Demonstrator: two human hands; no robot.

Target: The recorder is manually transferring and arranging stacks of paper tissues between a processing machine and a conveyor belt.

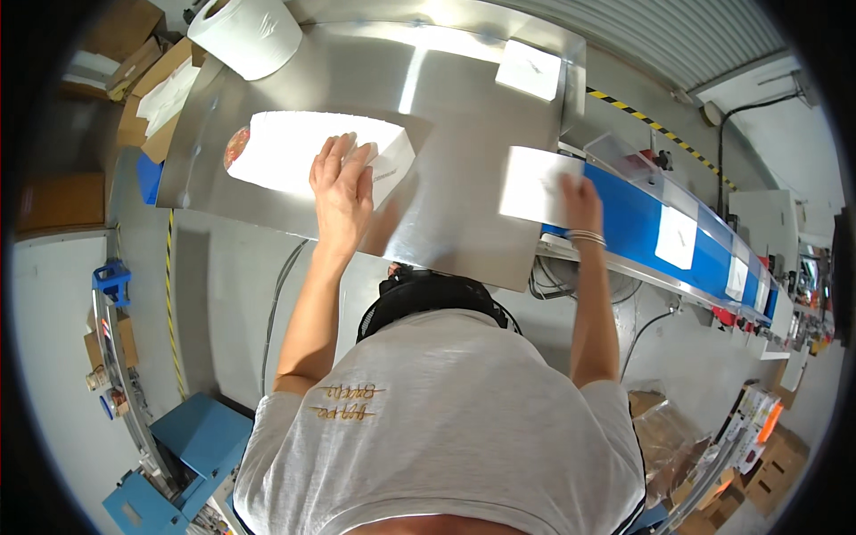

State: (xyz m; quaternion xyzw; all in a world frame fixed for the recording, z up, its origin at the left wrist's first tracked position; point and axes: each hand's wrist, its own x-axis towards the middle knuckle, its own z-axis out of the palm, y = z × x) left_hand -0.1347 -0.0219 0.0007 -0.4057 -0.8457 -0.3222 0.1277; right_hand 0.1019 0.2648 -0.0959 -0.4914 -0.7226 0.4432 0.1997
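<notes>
In the head view, the left hand [341, 183] lies over the near-right part of a row of white pieces [283, 147] on the metal worktop [455, 169], its fingers loosely spread and not closed. The right hand [584, 207] is at the right edge of a white square [532, 183] that bridges worktop and blue belt [624, 198]; blur hides whether those fingers grip it. Another white square [676, 238] lies farther along the belt. The step appears to be taking a square off the belt's end; the next move seems to call for a sure edge grip while the row is steadied.
</notes>
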